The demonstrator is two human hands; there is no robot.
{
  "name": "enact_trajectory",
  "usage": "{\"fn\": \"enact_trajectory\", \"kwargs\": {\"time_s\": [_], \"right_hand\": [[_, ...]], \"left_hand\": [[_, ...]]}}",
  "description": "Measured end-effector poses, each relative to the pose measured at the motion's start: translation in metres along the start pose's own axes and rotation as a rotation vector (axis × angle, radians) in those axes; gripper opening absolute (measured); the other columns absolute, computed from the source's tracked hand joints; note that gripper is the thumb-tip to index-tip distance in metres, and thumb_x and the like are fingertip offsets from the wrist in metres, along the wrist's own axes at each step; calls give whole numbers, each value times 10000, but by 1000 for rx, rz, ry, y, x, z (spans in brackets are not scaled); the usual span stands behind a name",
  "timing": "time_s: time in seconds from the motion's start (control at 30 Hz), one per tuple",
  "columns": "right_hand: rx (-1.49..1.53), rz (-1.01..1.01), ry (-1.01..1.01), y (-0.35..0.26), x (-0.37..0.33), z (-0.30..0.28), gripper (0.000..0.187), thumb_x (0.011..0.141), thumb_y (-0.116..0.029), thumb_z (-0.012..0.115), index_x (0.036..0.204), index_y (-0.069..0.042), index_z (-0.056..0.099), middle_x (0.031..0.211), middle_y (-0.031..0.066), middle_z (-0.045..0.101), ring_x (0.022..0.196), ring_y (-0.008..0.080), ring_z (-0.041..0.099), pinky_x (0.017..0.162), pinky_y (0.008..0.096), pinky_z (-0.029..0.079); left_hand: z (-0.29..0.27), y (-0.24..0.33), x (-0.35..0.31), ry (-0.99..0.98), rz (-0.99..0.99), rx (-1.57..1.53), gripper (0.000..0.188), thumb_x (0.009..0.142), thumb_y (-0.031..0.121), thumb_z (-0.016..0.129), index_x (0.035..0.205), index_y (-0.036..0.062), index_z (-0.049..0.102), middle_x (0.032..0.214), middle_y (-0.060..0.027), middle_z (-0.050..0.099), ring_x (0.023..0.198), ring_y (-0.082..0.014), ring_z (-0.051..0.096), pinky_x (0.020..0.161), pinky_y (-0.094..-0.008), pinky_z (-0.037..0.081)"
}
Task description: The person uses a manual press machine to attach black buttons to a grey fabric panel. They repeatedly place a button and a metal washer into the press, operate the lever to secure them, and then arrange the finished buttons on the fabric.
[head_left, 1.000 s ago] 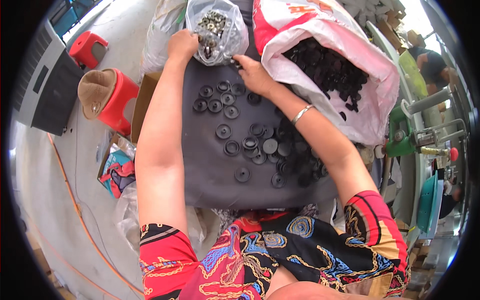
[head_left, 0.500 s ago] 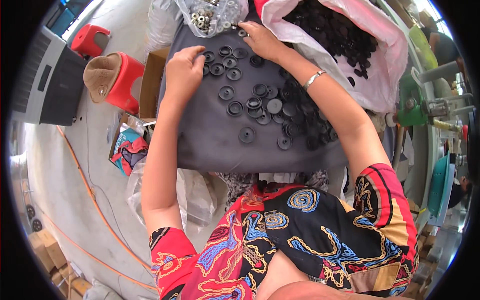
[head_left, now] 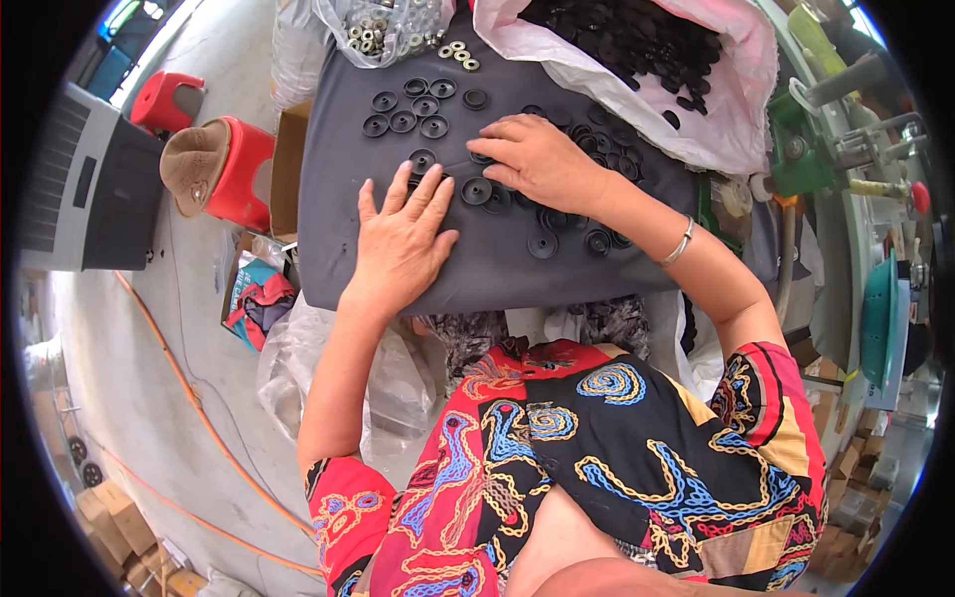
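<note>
My left hand (head_left: 403, 244) lies palm down on the dark cloth-covered table (head_left: 343, 264), fingers spread. Its fingertips reach a round black plastic wheel (head_left: 422, 161), and another is partly hidden beneath them. To the right, my right hand (head_left: 549, 167) stretches over the edge of a loose pile of black wheels (head_left: 597, 239). Its fingertips are at one black wheel (head_left: 480, 157), mostly covered by the fingers. Beyond both hands sits a loose group of upturned black wheels (head_left: 402, 120). Several small silver ring-shaped bearings (head_left: 459, 56) lie farther back.
A clear plastic bag of bearings (head_left: 383, 30) rests at the table's far edge. Beside it a white sack (head_left: 741, 109) opens onto many black parts. A green machine (head_left: 799, 149) stands right. Red stools (head_left: 244, 169) and a grey crate (head_left: 95, 179) are on the left.
Both hands have come back from the table's far side toward me. The left hand has spread its fingers; the right has left the silver bearings, which now show beside the bag.
</note>
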State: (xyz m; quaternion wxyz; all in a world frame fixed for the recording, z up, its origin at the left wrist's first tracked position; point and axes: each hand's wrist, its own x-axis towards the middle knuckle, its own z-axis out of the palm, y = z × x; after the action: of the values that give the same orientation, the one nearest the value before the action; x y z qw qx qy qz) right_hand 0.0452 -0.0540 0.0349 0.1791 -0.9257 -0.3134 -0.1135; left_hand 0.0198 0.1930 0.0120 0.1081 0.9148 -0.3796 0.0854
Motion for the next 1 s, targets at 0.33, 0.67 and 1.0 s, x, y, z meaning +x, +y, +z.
{"fn": "enact_trajectory", "kwargs": {"time_s": [0.33, 0.67, 1.0], "right_hand": [[-91, 137, -90, 5, 19, 15, 191, 814, -138, 660, 999, -104, 690, 976, 92, 636, 1000, 292, 597, 873, 434, 434], [-40, 179, 13, 4, 46, 23, 258, 788, -186, 709, 1016, -78, 656, 961, 65, 621, 976, 263, 580, 868, 415, 417], [-220, -30, -34, -30, 3, 15, 292, 717, -262, 757, 936, -85, 682, 870, 41, 613, 926, 230, 556, 872, 407, 397]], "left_hand": [[3, -41, 23, 273, -26, -325, 316, 902, 248, 606, 1180, 113, 669, 1252, -62, 638, 1280, -304, 483, 1055, -480, 305], [-8, -60, 8, 256, -95, -141, 351, 903, 275, 599, 1193, 86, 659, 1302, -68, 606, 1296, -296, 465, 1079, -450, 283], [-12, -14, -12, -40, 34, -25, 547, 858, 270, 629, 1367, 111, 506, 1460, -35, 454, 1392, -280, 339, 1125, -575, 157]]}}
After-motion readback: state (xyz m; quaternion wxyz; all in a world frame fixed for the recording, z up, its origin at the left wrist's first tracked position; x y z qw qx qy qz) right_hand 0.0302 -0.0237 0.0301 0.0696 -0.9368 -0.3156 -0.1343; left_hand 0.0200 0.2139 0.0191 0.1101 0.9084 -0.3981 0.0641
